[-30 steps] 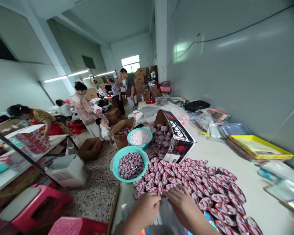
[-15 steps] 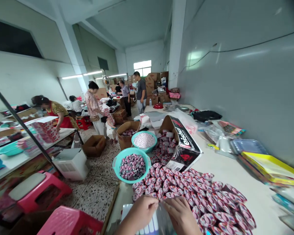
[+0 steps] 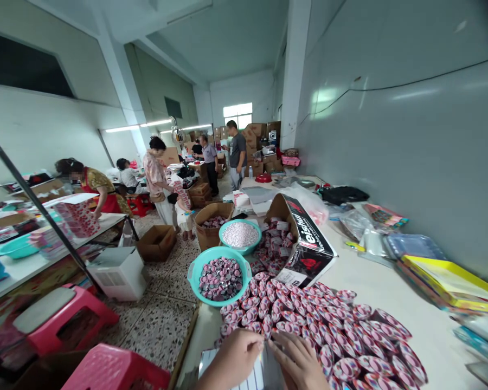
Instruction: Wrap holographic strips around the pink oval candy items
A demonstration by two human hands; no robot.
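My left hand (image 3: 241, 355) is closed at the bottom centre, thumb and fingertips pinched on the top edge of a clear plastic bag (image 3: 271, 365). Across from it, my right hand (image 3: 296, 357) bends its fingers over the same edge, fingertips close to the left ones; its thumb is hidden. Under the hands and the film lies a white sheet with blue stripes (image 3: 248, 379), partly covered by my left forearm. Rows of small red-and-white printed packs with pink round pieces (image 3: 305, 311) spread just beyond and to the right of my hands.
A teal basin of pink and silvery round pieces (image 3: 193, 273) stands at the table's left edge, a basin of whitish pieces (image 3: 259, 246) behind it. A tipped black-and-white carton (image 3: 309, 262) spills packs. Yellow tray (image 3: 451, 292) at right; pink stools (image 3: 117, 368) at left. Several people work farther off.
Both hands stay at the bag's edge, with the right fingers slightly more spread. The view has shifted a little. In the background, a small child near the standing person has moved slightly.
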